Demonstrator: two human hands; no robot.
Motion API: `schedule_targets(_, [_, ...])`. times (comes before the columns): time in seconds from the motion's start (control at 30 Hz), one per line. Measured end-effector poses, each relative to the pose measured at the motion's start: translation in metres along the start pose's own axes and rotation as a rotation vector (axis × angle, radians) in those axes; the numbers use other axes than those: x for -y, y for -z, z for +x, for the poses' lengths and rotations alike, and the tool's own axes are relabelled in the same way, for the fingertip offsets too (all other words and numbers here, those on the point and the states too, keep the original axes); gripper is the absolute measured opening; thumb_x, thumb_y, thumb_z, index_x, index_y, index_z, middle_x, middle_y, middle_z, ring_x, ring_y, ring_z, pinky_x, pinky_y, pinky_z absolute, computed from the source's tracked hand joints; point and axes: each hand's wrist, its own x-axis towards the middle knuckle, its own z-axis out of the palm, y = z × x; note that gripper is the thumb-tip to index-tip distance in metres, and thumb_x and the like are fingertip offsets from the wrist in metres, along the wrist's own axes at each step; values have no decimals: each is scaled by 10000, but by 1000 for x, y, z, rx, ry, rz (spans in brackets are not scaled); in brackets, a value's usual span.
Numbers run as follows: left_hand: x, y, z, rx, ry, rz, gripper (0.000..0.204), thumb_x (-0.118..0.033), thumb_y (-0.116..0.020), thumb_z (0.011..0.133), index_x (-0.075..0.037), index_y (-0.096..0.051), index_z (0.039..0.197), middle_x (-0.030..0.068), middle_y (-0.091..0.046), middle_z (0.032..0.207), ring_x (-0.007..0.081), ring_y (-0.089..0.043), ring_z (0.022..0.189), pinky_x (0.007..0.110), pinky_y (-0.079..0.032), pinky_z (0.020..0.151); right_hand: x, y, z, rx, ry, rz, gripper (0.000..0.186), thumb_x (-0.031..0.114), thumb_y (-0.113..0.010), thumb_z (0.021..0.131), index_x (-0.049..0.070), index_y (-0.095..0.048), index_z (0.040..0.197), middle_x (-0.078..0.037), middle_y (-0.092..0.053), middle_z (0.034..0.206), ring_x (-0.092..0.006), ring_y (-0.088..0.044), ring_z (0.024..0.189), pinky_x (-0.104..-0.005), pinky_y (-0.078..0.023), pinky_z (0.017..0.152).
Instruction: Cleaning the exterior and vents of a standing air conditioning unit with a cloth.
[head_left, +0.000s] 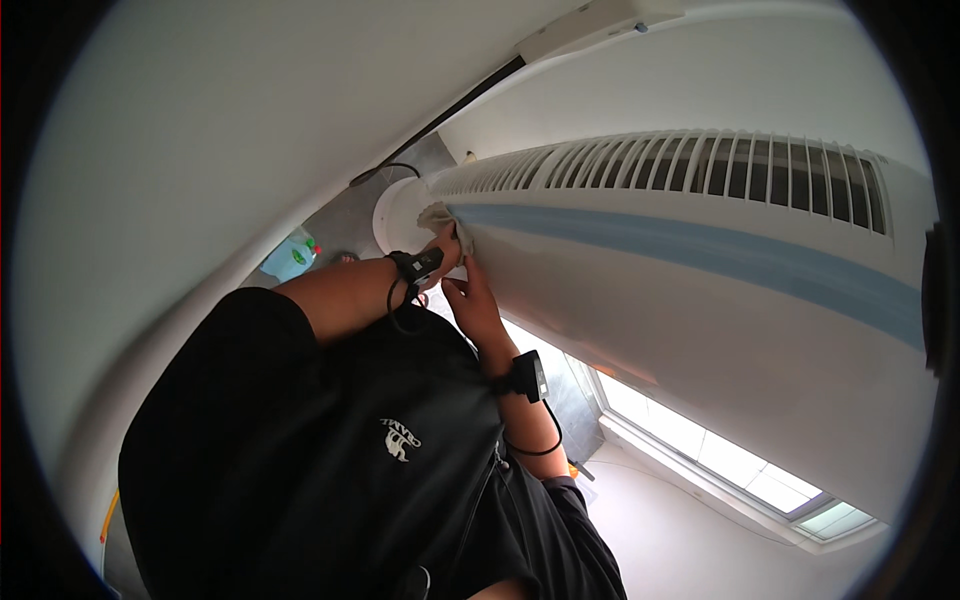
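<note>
My left hand [445, 246], closed on a crumpled beige-grey cloth [436, 215], presses it against the lower end of a tall, rounded white floor-standing air conditioner [640, 290]. Just below it, my right hand [476, 303] stays close to the unit's side. Its index finger reaches up toward the cloth, and the thumb stands apart with nothing visible between them. A pale blue stripe [650, 227] runs along the unit beside a slatted vent [700, 165]. Black devices with cables are strapped to both wrists.
A bottle of light-blue liquid [290, 257] stands on the grey floor at the left. Close on the left rises a large white surface [200, 150]. A dark cable [385, 170] bends near the unit's base [395, 215]. At the lower right is a bright window [700, 440].
</note>
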Motion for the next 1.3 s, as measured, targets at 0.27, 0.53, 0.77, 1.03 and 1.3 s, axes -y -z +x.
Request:
schedule_targets(0.27, [-31,-6,-17,-17,-243,230,627,-189,-407,933,-15,-261,1518,260,-486,1410,374,-478,1310,372,-385,1069,5,10,-3,30,-51,84,557,139,-601,969,-15,-341,1437,-176,-556,1312,-253,-602,1172,-345,-485,950])
schedule_targets(0.53, [-64,-2,-54,65,-350,380,583,-107,-448,903,-62,-398,1482,212,-547,1373,277,-562,1216,317,-408,1027,33,8,-5,159,-9,195,546,86,-602,945,14,-350,1424,-167,-531,1309,-265,-602,1149,-349,-511,899])
schedule_targets(0.77, [-56,14,-30,14,-335,528,555,-171,-461,886,-77,-470,1433,236,-626,1229,341,-614,1127,375,-456,975,16,-4,2,133,-6,147,531,156,-600,952,10,-367,1406,-189,-552,1300,-291,-630,1102,-368,-512,891])
schedule_targets(1.03, [-69,12,-41,28,-228,474,547,-124,-478,887,-91,-482,1433,173,-624,1226,247,-599,1124,338,-443,975,15,-12,3,134,-5,158,507,144,-603,947,-5,-380,1377,-198,-559,1261,-294,-639,1076,-369,-522,870])
schedule_targets(1.3, [-82,3,-56,97,-327,355,547,-65,-446,875,-61,-478,1421,150,-576,1307,218,-581,1140,316,-439,979,35,-7,-2,14,4,132,498,111,-604,936,-16,-391,1368,-201,-561,1249,-294,-644,1067,-355,-532,853])
